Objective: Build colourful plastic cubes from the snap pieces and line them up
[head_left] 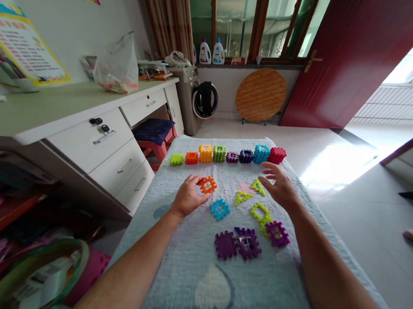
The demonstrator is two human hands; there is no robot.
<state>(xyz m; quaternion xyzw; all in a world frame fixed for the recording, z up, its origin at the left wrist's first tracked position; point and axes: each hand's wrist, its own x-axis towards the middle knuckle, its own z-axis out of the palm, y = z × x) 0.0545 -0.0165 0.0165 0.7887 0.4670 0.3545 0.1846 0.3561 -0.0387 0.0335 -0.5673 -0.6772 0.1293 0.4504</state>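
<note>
My left hand (191, 195) grips an orange square tile (208, 185) between thumb and fingers. Below that tile lies a blue tile (220, 209). My right hand (277, 183) is open, its fingers apart, beside a lime triangle (258, 187). Another lime triangle (243, 197) lies to its left, and a lime square frame (261, 212) is lower down. Purple tiles (225, 245) lie nearer me, with one more purple tile (277, 234) at the right. Beyond my hands, a row of sorted stacks runs from lime (176, 159) to red (277, 155).
The cloth-covered table (179, 286) fills the middle. A desk (70, 107) with a plastic bag (117, 66) stands at the left, a stool (154, 131) beside it. A basket (81, 255) is at the lower left. Behind are a washing machine (187, 99) and a round board (260, 95).
</note>
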